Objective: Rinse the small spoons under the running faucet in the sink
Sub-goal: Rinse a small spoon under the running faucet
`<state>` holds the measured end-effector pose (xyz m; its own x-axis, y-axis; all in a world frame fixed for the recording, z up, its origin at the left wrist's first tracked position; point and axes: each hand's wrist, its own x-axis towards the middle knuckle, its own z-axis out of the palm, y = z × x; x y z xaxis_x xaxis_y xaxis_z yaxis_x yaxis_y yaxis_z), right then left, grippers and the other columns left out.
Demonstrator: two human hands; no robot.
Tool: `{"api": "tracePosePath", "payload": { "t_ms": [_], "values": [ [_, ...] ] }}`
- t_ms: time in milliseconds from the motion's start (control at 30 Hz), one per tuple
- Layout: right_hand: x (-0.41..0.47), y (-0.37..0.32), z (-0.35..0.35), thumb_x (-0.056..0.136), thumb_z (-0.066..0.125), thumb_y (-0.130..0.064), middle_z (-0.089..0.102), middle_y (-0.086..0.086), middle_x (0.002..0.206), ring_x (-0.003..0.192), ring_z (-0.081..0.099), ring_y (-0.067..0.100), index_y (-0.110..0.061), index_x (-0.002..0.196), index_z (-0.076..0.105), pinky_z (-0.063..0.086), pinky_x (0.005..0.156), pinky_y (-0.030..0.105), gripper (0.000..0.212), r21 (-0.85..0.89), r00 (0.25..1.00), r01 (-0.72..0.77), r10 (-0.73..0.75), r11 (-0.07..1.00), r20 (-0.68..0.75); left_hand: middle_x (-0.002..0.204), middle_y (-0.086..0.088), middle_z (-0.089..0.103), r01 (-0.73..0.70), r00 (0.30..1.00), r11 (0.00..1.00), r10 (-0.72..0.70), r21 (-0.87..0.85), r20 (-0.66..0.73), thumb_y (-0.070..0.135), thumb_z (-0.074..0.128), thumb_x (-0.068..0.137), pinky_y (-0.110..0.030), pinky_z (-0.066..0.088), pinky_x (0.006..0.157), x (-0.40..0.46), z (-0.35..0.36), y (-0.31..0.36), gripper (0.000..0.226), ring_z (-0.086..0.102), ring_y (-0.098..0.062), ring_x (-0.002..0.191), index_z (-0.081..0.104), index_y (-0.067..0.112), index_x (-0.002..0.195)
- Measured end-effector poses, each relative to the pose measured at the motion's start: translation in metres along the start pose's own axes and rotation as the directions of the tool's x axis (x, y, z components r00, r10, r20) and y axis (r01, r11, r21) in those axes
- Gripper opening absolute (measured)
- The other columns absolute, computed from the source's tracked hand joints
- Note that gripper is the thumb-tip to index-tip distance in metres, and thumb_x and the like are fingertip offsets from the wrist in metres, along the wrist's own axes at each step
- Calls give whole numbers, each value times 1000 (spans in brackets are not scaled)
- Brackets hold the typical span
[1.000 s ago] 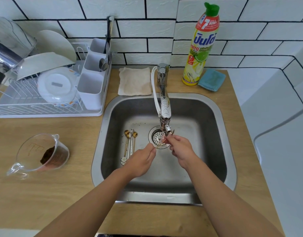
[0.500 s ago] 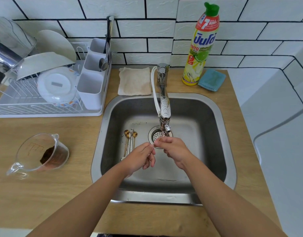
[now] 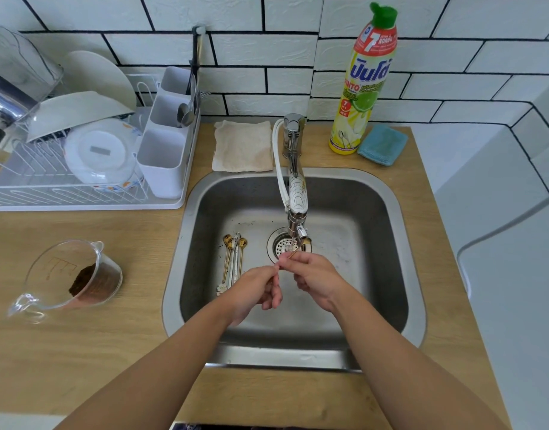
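Both hands meet under the faucet spout, over the drain of the steel sink. My left hand and my right hand pinch one thin gold spoon between their fingertips; only a short slanted piece of it shows, right below the spout. Three other small spoons, gold and silver, lie side by side on the sink floor left of the drain, just beyond my left hand.
A white dish rack with plates and a cutlery holder stands at the left. A glass measuring jug with brown residue lies on the wooden counter. Behind the sink are a folded cloth, a dish soap bottle and a blue sponge.
My hands have drawn closer together under the spout and my left hand has risen slightly toward the right one. The spoons on the sink floor have not moved.
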<state>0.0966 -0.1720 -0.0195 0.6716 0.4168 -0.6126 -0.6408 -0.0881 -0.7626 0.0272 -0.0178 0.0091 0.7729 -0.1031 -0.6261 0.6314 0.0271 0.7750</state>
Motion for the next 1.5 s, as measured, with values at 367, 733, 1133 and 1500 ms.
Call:
{"api": "tracePosePath", "payload": {
  "t_ms": [367, 733, 1133, 1500],
  "values": [
    [3, 0, 3, 92, 76, -36, 82, 2, 90, 45, 32, 4, -25, 74, 83, 31, 45, 17, 23, 15, 986, 38, -35, 999, -163, 69, 4, 50, -43, 993, 887, 88, 460, -77, 37, 31, 108, -32, 37, 65, 3, -4, -4, 37, 42, -13, 64, 50, 17, 84],
    [9, 8, -3, 83, 86, -21, 76, -8, 83, 59, 60, 5, -23, 110, 66, 44, 57, 19, 34, -4, 987, 50, -51, 999, -150, 61, -1, 60, -45, 999, 945, 34, 323, 39, 30, 32, 110, -23, 35, 48, -8, -3, -5, 33, 40, -12, 47, 50, 11, 91],
    [16, 3, 4, 106, 54, -17, 79, 2, 82, 65, 75, 9, -12, 91, 67, 50, 56, 19, 21, -50, 939, 182, -189, 982, -288, 48, -3, 54, -102, 992, 830, 125, 548, -5, 42, 29, 109, -33, 48, 57, -2, -13, -7, 43, 45, -13, 38, 49, 11, 87],
    [12, 2, 7, 107, 55, -24, 81, 3, 86, 77, 78, 15, -9, 103, 68, 54, 62, 22, 20, -13, 969, 96, -97, 995, -228, 46, 0, 55, -64, 994, 772, 102, 632, -24, 46, 24, 108, -27, 44, 60, 1, -15, -15, 47, 49, -4, 38, 53, 14, 90]
  ]
}}
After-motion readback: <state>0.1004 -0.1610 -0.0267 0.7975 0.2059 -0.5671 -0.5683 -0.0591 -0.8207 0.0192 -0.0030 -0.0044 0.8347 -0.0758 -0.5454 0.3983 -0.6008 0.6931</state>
